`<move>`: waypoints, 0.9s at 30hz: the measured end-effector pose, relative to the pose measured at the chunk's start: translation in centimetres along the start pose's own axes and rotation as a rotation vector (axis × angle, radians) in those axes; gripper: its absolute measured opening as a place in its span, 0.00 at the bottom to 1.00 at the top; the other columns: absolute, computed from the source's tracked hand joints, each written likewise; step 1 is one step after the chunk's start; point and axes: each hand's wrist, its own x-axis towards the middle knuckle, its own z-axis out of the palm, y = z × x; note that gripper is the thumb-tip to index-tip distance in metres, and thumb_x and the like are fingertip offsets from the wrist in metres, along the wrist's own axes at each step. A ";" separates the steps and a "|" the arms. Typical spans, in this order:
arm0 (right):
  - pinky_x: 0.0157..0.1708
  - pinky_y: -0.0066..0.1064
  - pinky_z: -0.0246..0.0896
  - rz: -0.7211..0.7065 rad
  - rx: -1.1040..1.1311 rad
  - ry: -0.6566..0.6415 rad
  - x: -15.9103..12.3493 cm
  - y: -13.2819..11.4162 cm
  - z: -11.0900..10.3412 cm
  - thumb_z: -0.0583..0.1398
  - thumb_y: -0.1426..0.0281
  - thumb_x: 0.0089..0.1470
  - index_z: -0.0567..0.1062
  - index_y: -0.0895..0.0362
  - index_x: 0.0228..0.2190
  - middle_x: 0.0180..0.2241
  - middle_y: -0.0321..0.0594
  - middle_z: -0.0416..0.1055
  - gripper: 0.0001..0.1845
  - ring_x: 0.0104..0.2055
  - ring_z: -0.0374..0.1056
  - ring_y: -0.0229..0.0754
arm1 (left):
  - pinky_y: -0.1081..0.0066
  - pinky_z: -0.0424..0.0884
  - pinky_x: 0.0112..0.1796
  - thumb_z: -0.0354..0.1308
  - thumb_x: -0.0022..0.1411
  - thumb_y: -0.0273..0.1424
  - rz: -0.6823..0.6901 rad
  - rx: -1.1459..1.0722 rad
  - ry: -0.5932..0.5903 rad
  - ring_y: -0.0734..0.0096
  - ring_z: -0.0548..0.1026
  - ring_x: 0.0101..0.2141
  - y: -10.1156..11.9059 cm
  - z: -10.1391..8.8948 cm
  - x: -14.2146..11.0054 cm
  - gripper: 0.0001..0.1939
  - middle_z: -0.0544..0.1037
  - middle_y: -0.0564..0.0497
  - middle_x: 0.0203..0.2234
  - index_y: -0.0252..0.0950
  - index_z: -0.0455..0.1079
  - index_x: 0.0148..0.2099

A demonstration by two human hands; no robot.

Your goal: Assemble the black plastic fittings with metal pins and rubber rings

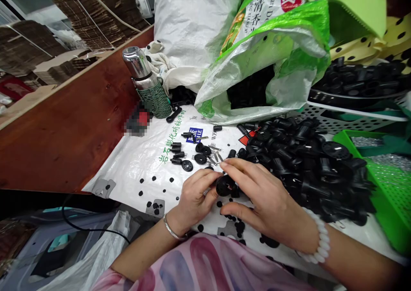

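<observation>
Nearest me on the feed is the pink patterned garment (205, 265). Above it, the left hand (194, 197), a silver bangle (168, 229) at its wrist, pinches a round black plastic part (223, 186) between thumb and fingers, just over the white printed sheet (128, 173). The right hand (266, 201), wearing a pale bead bracelet (322, 239), is open around the part's other side, thumb well apart from the fingers; I cannot tell whether its fingertips touch the part.

Just beyond the hands I see thin metal strips (218, 156), black discs (201, 158) and small black cylinders (176, 155) lying loose on the sheet. To the right spreads a heap of black plastic parts (298, 167), with a green perforated basket (393, 201) beside it, silvery bits inside.

Farther back stand a steel flask (136, 62) in a green mesh cover (156, 99), an open green-and-white sack (295, 68) holding black pieces, and a full white sack (195, 21). Past the reddish-brown wooden board (80, 107), I make out tied cardboard stacks (96, 19)
</observation>
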 end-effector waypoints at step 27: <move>0.20 0.27 0.58 0.137 -0.073 -0.010 0.2 0.5 0.0 0.53 0.50 0.52 0.71 0.62 0.29 0.20 0.39 0.66 0.26 0.20 0.63 0.37 | 0.69 0.68 0.32 0.50 0.60 0.28 0.016 0.055 -0.051 0.67 0.70 0.32 0.5 0.4 0.3 0.09 0.72 0.44 0.30 0.31 0.67 0.43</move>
